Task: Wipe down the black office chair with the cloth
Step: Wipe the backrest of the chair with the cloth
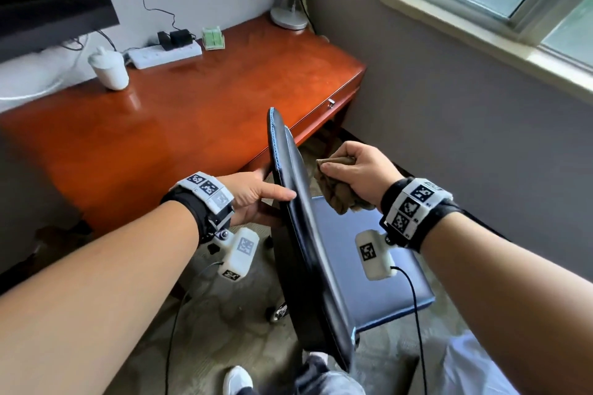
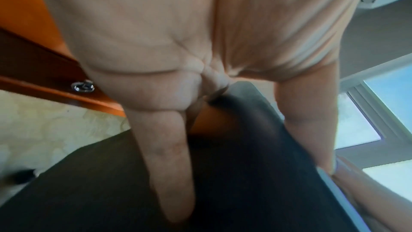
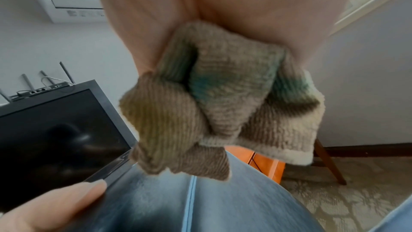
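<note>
Chair backrest (image 1: pixel 290 189) stands between my grips: left grip (image 1: pixel 256 199) on its far side, right grip (image 1: pixel 359 170) with cloth (image 1: pixel 333 199) over the seat (image 1: pixel 362 269); table (image 1: pixel 192 99) beyond.

Your black office chair (image 1: pixel 308 234) stands on the carpet just beside the desk's front edge, its thin backrest edge-on to you with blue stitching along the rim and its seat to the right. Your brown knitted cloth (image 1: pixel 333 192) is bunched against the backrest's front face, above the seat.
</note>
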{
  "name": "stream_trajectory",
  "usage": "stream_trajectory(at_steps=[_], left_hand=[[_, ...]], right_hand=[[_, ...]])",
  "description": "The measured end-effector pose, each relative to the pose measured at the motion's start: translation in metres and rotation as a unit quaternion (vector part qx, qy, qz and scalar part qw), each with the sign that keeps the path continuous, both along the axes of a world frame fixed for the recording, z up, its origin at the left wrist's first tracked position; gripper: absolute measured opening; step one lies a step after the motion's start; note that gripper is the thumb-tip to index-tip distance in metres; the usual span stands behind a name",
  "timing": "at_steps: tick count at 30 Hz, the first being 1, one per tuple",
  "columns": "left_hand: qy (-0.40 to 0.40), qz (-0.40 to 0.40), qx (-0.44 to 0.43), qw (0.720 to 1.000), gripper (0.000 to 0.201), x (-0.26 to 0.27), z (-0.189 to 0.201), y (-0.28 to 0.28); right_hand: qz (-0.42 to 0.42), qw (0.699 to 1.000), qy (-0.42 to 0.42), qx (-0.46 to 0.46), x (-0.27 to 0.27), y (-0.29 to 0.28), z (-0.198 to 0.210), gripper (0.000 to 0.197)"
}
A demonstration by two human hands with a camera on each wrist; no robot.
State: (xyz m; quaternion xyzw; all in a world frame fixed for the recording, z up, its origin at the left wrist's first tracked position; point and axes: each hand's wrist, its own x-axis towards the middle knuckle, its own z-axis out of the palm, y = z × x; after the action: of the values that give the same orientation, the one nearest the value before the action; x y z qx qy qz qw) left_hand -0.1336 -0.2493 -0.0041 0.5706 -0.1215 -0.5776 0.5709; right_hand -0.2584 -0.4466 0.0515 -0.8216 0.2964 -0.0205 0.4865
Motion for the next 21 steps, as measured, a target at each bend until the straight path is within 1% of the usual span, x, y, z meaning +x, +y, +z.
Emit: stream_trajectory(at_steps=[2, 4, 7, 10, 12, 14, 16, 17, 18, 20, 21], left_hand=[[0.005, 0.016, -0.016, 1.0, 0.059, -0.006, -0.005, 0.001], [0.005, 0.04, -0.019, 0.999, 0.061, -0.012, -0.006, 0.001], [-0.003, 0.083, -0.015, 0.996, 0.05, -0.021, -0.008, -0.004], [-0.013, 0.124, 0.009, 0.992, 0.038, -0.033, -0.009, -0.01], [-0.019, 0.135, 0.018, 0.991, 0.037, -0.042, -0.005, -0.009], [-0.034, 0.137, 0.028, 0.99, 0.047, -0.052, -0.001, -0.004], [-0.049, 0.127, 0.042, 0.99, 0.065, -0.06, -0.003, 0.0], [-0.049, 0.121, 0.048, 0.99, 0.069, -0.066, 0.0, 0.0], [-0.049, 0.115, 0.05, 0.991, 0.066, -0.072, 0.004, 0.001], [-0.045, 0.112, 0.053, 0.991, 0.052, -0.085, 0.008, 0.003], [-0.034, 0.114, 0.05, 0.992, 0.049, -0.09, 0.007, 0.005]], right_hand=[[0.002, 1.0, -0.001, 0.004, -0.004, 0.001, 0.001, 0.017], [0.005, 1.0, 0.001, 0.0, -0.007, 0.001, 0.003, 0.016], [0.022, 1.0, 0.004, -0.01, -0.012, -0.002, 0.006, 0.016], [0.048, 0.999, -0.005, -0.009, -0.021, -0.01, 0.006, 0.016], [0.061, 0.998, -0.009, -0.027, -0.026, -0.016, 0.004, 0.017], [0.08, 0.996, -0.01, -0.038, -0.029, -0.022, 0.003, 0.017], [0.101, 0.994, -0.016, -0.024, -0.031, -0.023, 0.002, 0.016], [0.115, 0.993, -0.02, -0.014, -0.031, -0.022, 0.001, 0.015], [0.133, 0.991, -0.022, -0.008, -0.029, -0.02, 0.0, 0.015], [0.177, 0.984, -0.023, -0.014, -0.022, -0.015, -0.001, 0.017], [0.206, 0.978, -0.022, -0.022, -0.017, -0.011, -0.001, 0.018]])
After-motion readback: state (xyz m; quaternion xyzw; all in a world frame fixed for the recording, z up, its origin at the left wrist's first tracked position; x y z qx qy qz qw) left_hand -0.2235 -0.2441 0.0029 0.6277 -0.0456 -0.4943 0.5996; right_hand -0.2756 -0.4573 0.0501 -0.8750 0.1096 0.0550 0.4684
